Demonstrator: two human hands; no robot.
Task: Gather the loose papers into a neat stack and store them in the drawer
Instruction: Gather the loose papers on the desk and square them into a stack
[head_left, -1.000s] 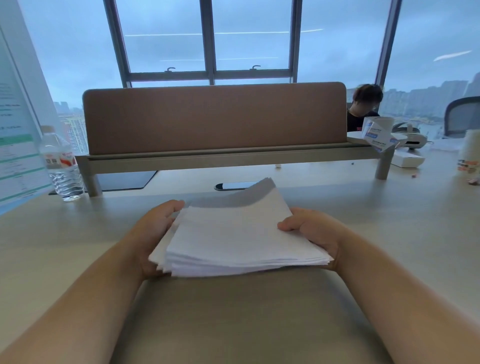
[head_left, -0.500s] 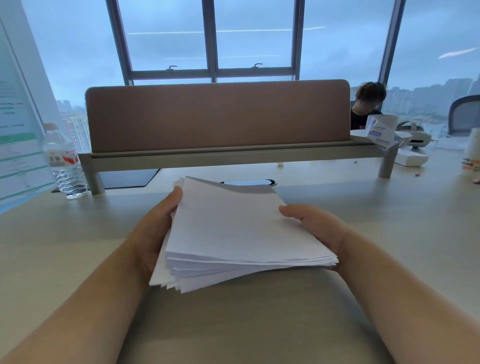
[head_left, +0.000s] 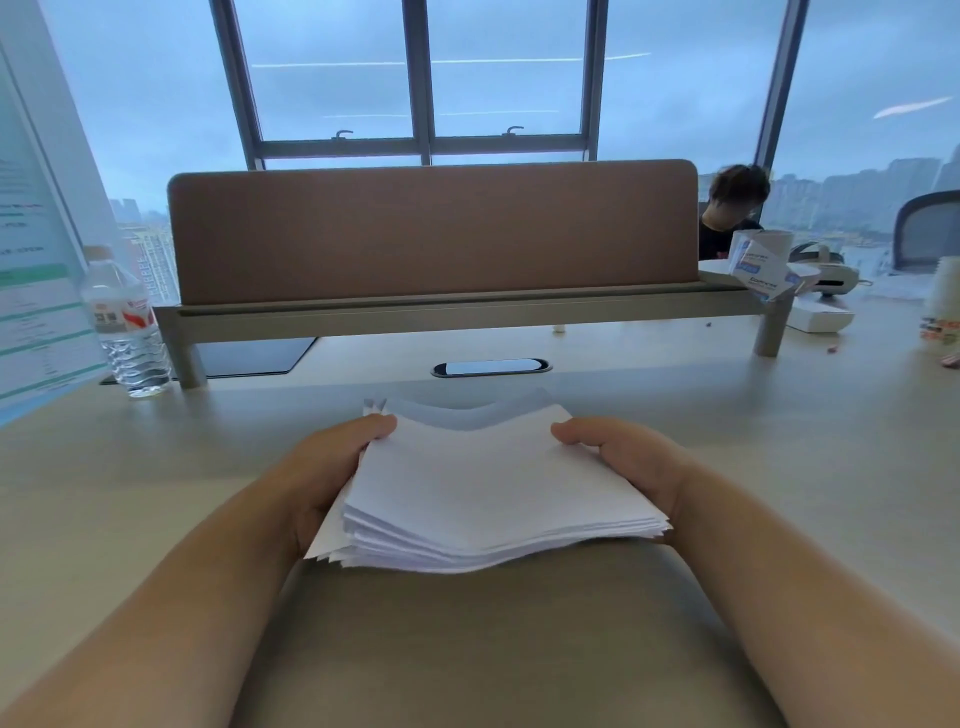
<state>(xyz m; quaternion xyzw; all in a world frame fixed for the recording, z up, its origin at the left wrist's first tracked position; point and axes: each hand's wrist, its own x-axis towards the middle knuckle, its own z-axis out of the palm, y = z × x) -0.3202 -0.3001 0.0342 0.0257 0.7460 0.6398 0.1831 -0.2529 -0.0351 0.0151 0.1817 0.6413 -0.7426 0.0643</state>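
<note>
Held between both hands: papers (head_left: 483, 483), lifted a little off the tabletop (head_left: 779, 467) near its front edge, about midway along it; left hand (head_left: 332, 467) curled round the left side of the stack, thumb on top at the far left corner; right hand (head_left: 623, 462) curled round the right side, thumb lying along the top sheet; neither nearer, one at each short flank, stack squarely between. Long axis hard to call under the wide lens, seemingly running left to right. Drawer nowhere in view, so presumably below the front edge and toward the body; coming move likely a squaring tap, then a carry down and back.

Thin white sheets, matt, limp; middle sagging, far edge rippled, one far corner creased upward; near edges fanned and stepped, not yet flush, a lower sheet jutting out at the near left. Smooth pale tabletop, faintly glossy; padded brown screen (head_left: 431, 234) at the back edge; ribbed clear bottle (head_left: 127, 322) toward the back left corner.
</note>
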